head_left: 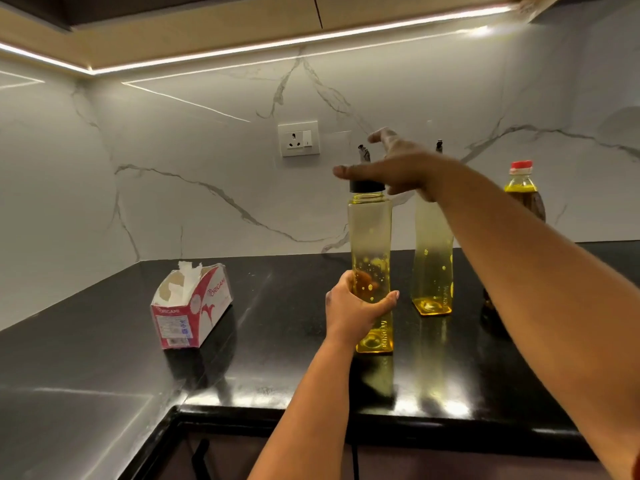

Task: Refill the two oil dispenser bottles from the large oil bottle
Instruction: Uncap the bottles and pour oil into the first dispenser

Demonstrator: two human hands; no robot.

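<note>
near dispenser bottle [371, 258]: upright on black surface [277, 341], grasped low by left hand [353, 310]; right hand [391, 168] released, fingers spread above its cap [367, 186].

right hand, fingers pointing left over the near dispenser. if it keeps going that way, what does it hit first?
Likely nothing. The right hand hovers open above the near dispenser bottle's black cap, and leftward is free air before the marble backsplash. Depth is unclear; the spout beside the fingers could get clipped.
</note>
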